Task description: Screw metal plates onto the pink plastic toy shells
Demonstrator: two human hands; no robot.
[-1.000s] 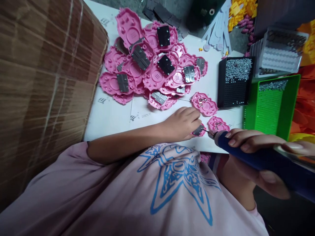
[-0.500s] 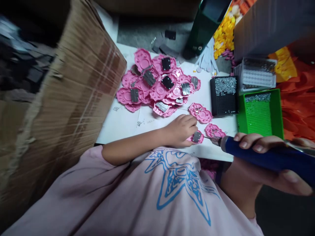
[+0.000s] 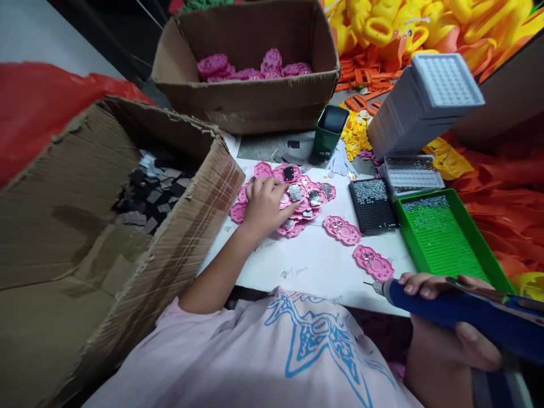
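My left hand (image 3: 264, 208) rests on a heap of pink plastic parts (image 3: 262, 169), its fingers apart and palm down. Several parts in that heap carry a black or grey plate (image 3: 294, 192). Whether a piece lies beneath my palm is hidden. On the right, my right hand (image 3: 427, 286) is wrapped round a blue electric screwdriver (image 3: 463, 314), its thin bit pointing left over the table's front edge. Just beyond the bit lies a pink part with small shiny pieces (image 3: 374, 262). A similar pink part (image 3: 342, 230) sits a little farther back.
A black screw tray (image 3: 374, 212) and a green screw tray (image 3: 450, 238) stand at right, near a stack of white trays (image 3: 446, 85). A carton (image 3: 199, 192) with dark and grey plates borders the left. Behind are another carton (image 3: 255, 105) with pink parts and a green container (image 3: 329, 133).
My left hand has moved from the small plated part near the bit to the heap at left. That part no longer shows by the bit. The view has tilted up, revealing both cartons.
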